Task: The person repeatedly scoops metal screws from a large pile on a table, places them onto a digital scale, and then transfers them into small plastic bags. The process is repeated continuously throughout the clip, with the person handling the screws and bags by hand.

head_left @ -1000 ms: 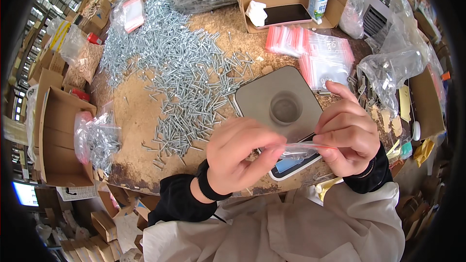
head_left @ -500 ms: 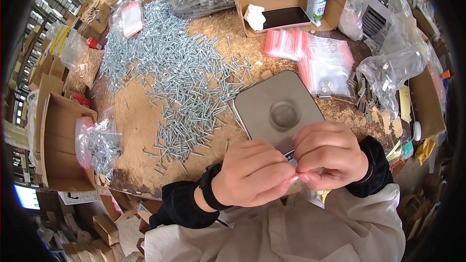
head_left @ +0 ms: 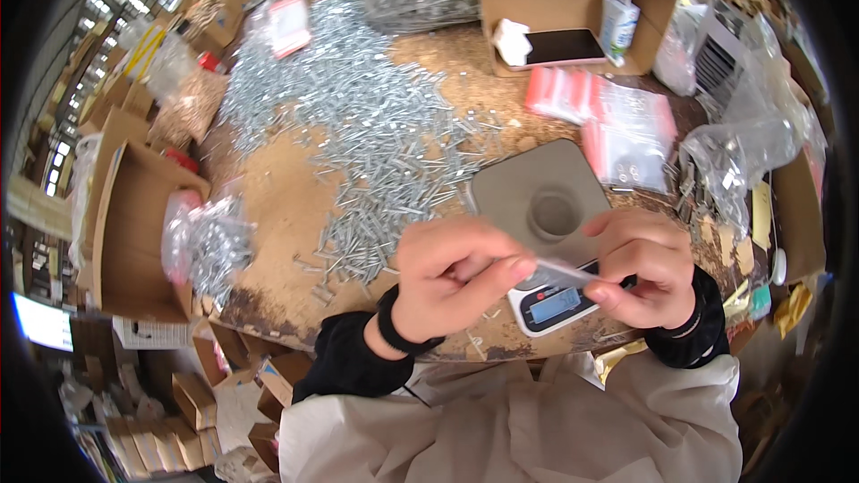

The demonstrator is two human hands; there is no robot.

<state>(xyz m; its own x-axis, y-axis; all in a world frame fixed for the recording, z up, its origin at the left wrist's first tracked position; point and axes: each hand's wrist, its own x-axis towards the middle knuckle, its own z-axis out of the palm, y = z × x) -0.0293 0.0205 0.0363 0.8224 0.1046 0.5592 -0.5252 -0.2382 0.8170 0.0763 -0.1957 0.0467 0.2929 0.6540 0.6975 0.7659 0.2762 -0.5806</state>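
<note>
The left hand (head_left: 452,282) and right hand (head_left: 651,273) pinch opposite ends of a small, clear plastic bag (head_left: 565,270), at six o'clock from the round grey cup (head_left: 555,216) on the square, grey-topped scale (head_left: 499,186), where a slipping pinch could plausibly jolt the cup

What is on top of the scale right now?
A round grey cup-like piece sits on the scale's plate. Whether it holds anything is too blurred to tell. The left hand, right hand and clear plastic bag between them cover parts of the plate's near side.
</note>
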